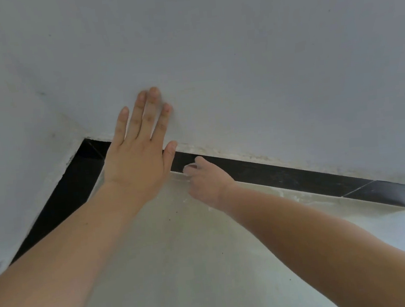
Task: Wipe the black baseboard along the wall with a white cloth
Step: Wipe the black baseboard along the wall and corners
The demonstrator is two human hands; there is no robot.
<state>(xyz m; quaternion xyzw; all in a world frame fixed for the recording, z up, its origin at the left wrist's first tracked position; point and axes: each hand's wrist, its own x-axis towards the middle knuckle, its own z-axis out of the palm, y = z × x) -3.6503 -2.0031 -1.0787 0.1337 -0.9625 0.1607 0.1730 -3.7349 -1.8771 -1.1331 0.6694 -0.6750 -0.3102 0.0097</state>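
White cloth (188, 172), soft and light so probably best held bunched, sits pinched in the right hand's (208, 180) curled fingers against the black baseboard (286, 175), while the left hand (137, 157) lies flat-fingered on the wall (261, 59).

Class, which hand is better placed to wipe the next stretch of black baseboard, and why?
The right hand: it is down at the baseboard, fingers curled round what looks like white cloth. The left hand lies flat on the wall, holding nothing.

Pale wall (235, 49), light floor (182, 260)
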